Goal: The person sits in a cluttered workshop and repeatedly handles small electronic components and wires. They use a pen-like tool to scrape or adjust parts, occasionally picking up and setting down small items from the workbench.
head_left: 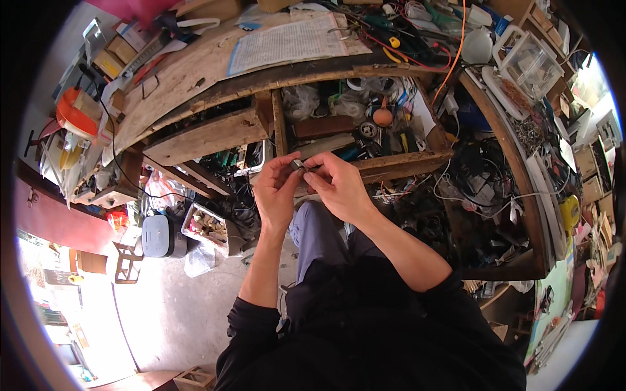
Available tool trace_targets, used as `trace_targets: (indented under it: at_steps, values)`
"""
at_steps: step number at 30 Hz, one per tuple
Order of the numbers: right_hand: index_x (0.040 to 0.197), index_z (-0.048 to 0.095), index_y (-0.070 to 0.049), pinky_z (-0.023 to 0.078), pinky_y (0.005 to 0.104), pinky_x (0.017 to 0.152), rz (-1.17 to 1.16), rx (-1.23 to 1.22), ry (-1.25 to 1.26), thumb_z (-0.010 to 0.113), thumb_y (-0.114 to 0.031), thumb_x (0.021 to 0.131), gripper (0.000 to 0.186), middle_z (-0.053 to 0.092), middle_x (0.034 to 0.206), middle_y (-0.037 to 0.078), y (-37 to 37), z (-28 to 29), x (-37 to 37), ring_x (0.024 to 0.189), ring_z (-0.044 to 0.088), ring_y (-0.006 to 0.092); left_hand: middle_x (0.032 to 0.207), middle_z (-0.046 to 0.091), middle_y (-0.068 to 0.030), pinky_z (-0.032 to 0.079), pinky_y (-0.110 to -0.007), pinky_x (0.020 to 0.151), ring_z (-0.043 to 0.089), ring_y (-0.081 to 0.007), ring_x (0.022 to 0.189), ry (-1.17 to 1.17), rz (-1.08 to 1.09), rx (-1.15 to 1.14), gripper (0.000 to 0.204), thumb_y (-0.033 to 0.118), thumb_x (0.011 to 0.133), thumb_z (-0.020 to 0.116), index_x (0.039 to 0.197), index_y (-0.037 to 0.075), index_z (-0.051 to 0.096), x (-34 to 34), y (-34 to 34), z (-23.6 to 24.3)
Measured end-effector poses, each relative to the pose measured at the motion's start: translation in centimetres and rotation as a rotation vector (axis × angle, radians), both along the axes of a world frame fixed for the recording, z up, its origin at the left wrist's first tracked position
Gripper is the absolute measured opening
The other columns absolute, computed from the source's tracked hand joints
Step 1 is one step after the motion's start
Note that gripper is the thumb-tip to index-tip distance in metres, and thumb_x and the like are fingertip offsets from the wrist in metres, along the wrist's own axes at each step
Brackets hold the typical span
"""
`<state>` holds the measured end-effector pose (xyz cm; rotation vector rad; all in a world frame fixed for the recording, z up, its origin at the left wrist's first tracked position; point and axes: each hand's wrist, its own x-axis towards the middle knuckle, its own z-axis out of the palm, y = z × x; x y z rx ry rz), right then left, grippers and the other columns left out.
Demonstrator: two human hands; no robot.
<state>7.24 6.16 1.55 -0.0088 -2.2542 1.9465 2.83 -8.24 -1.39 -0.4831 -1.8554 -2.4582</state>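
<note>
A small grey metal piece (297, 164), shiny on one side, sits between the fingertips of both hands; it is too small to name its kind. My left hand (275, 186) pinches it from the left. With thumb and forefinger together, my right hand (334, 184) grips its right side, where a dark bit shows beside the fingers. Both hands are above my lap, just in front of an open wooden drawer (398, 168). Inside that drawer lie a round orange-brown bulb (383, 117), a brown oblong case (324, 126), plastic bags and several tools.
Behind the drawer, a worn wooden workbench (189, 88) carries a printed sheet (283, 44), pliers and cables. An orange cord (452, 62) hangs down at the right, near a clear plastic box (531, 62). Tangled black cables (486, 179) fill the lower right shelf. A grey bin (160, 236) stands on the floor.
</note>
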Motion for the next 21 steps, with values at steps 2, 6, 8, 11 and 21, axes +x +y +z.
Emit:
trace_targets:
  at_steps: [2, 6, 8, 11, 21]
  values:
    - [0.116, 0.060, 0.003, 0.054, 0.0267, 0.065, 0.032, 0.020, -0.035, 0.066, -0.004, 0.097, 0.021, 0.071, 0.085, 0.009, 0.0, 0.8, 0.4, 0.076, 0.070, 0.0119, 0.115, 0.072, -0.0086, 0.054, -0.022, 0.080, 0.066, -0.0097, 0.093, -0.018, -0.012, -0.104, 0.029, -0.010, 0.093, 0.063, 0.121, 0.000, 0.061, -0.1, -0.6, -0.2]
    - [0.114, 0.060, 0.002, 0.053, 0.0270, 0.064, 0.027, 0.017, -0.023, 0.066, -0.005, 0.097, 0.020, 0.071, 0.084, 0.010, 0.0, 0.9, 0.3, 0.075, 0.069, 0.0120, 0.115, 0.070, -0.0079, 0.055, -0.022, 0.079, 0.066, -0.0098, 0.093, -0.022, 0.008, -0.138, 0.031, -0.010, 0.092, 0.063, 0.121, 0.000, 0.060, -0.1, -0.6, -0.5]
    - [0.114, 0.060, 0.002, 0.053, 0.0270, 0.063, 0.024, 0.008, -0.010, 0.066, -0.005, 0.097, 0.019, 0.071, 0.083, 0.010, 0.1, 0.9, 0.3, 0.074, 0.069, 0.0118, 0.104, 0.070, -0.0068, 0.054, -0.022, 0.076, 0.067, -0.0104, 0.089, 0.004, 0.032, -0.084, 0.031, -0.010, 0.093, 0.062, 0.122, -0.001, 0.061, -0.1, -0.3, -0.7]
    - [0.113, 0.060, 0.003, 0.051, 0.0269, 0.061, 0.025, 0.010, -0.039, 0.066, -0.005, 0.097, 0.018, 0.070, 0.082, 0.009, -0.1, 1.0, 0.2, 0.073, 0.068, 0.0117, 0.102, 0.070, -0.0071, 0.055, -0.023, 0.078, 0.068, -0.0115, 0.089, 0.006, 0.032, -0.065, 0.030, -0.010, 0.094, 0.061, 0.122, -0.001, 0.060, 0.0, -0.4, -0.8]
    - [0.111, 0.062, 0.001, 0.038, 0.0243, 0.049, 0.041, -0.375, -0.254, 0.065, -0.005, 0.098, 0.015, 0.067, 0.080, 0.007, 0.1, 1.0, 0.0, 0.060, 0.057, 0.0083, 0.103, 0.072, -0.0071, 0.055, -0.025, 0.079, 0.068, -0.0108, 0.090, 0.091, 0.113, -0.122, 0.026, -0.007, 0.090, 0.068, 0.115, -0.001, 0.064, 0.1, -0.2, -1.3]
